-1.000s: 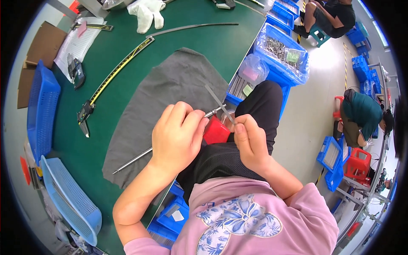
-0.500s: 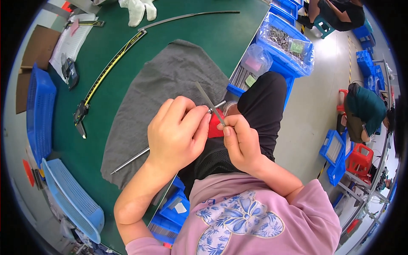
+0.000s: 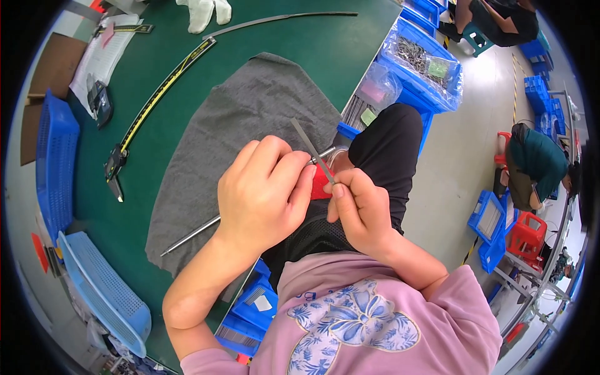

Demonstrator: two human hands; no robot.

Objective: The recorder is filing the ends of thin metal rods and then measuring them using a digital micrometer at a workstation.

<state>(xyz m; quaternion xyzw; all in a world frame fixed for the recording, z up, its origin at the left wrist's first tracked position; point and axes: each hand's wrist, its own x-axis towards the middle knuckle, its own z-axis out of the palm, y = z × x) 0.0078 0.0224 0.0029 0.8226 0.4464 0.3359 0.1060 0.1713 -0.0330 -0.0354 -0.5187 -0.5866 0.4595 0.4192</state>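
My left hand [image 3: 259, 197] is closed around a thin shiny metal rod [image 3: 190, 237]. The rod slants from lower left to upper right, and its far end pokes out past my fingers. In a pinch between thumb and fingers, my right hand [image 3: 364, 211] holds a narrow flat grey file [image 3: 307, 139]. The file crosses the rod's upper end just beside my left fingertips; whether the two touch I cannot tell. Beneath the left hand and the rod, a grey cloth [image 3: 250, 100] is spread on the green table [image 3: 169, 25].
A long caliper [image 3: 156, 101] lies left of the cloth, and a thin metal strip [image 3: 281, 19] beyond it. White gloves [image 3: 203, 14] rest at the far edge. Blue baskets [image 3: 106, 290] line the left side. Blue bins [image 3: 422, 56] with metal parts stand right of the table. Other people sit farther right.
My right hand and the file have shifted slightly to the right. The left hand keeps its hold on the rod, and the whole view has moved a little.
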